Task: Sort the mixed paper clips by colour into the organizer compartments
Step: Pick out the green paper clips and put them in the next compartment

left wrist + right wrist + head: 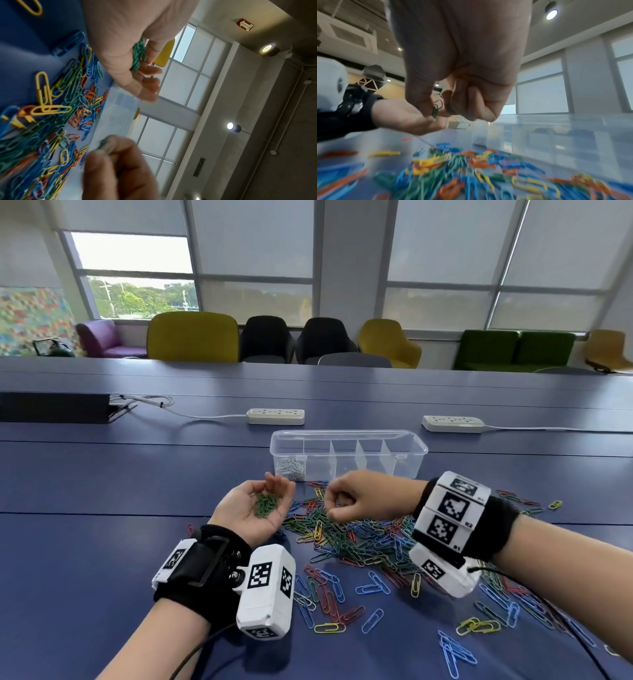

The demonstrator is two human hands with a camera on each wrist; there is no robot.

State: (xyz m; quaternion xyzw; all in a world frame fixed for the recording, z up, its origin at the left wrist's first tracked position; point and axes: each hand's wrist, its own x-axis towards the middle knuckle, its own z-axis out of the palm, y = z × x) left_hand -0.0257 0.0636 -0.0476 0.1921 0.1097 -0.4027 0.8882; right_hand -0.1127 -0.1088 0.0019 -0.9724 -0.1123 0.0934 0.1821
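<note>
My left hand lies palm up, cupped, and carries a small heap of green paper clips, also seen against the palm in the left wrist view. To its right, my right hand hovers just above the mixed pile of coloured clips. It pinches one green clip between thumb and forefinger, with the other fingers curled in. Behind both hands stands the clear organizer box with several compartments. Its leftmost compartment holds white clips.
Loose clips lie scattered over the blue table toward its near right edge. Two white power strips lie behind the organizer, and a dark flat device sits at the far left. Chairs line the table's far side.
</note>
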